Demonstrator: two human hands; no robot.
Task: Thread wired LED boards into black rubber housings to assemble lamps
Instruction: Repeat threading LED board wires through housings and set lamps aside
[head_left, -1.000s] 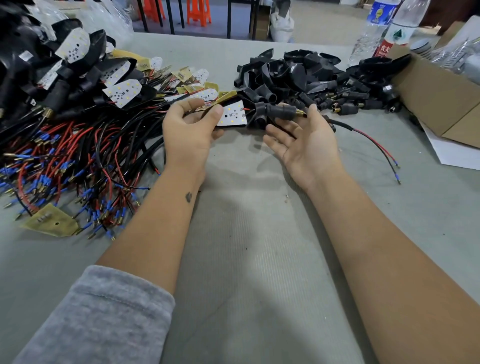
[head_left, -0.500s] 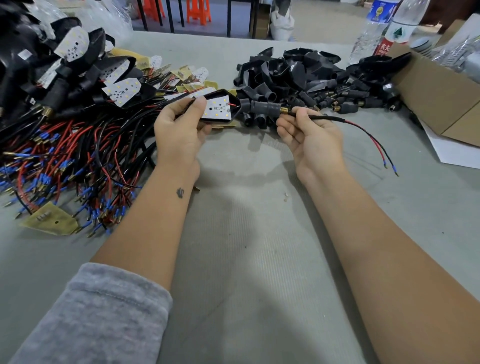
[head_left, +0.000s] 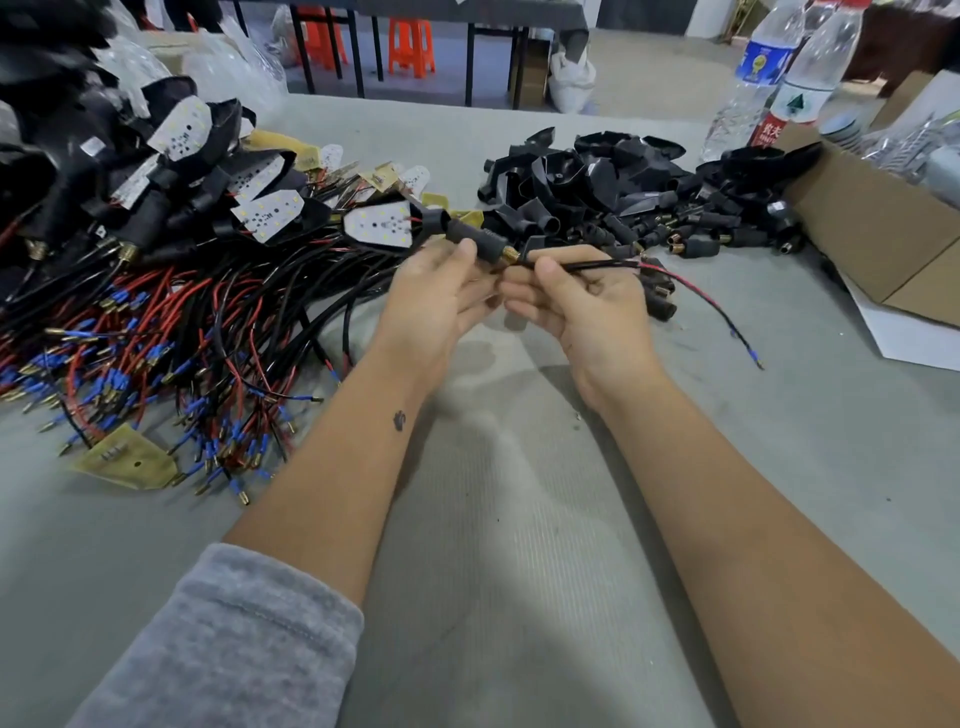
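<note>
1. The lamp you hold above the grey table (head_left: 519, 519) is matte black rubber – a ribbed housing (head_left: 475, 240) with a brass tip, a flat white board (head_left: 382, 227) at its wide end.
2. Your left hand (head_left: 441, 301) pinches the housing's barrel, thumb on top.
3. Your right hand (head_left: 587, 296) curls its grip round the black cable (head_left: 597, 266) just past the tip – thin red and black wires trail right.
4. Loose housings (head_left: 597, 187) lie heaped behind; wired boards (head_left: 156, 322) tangle at left.
</note>
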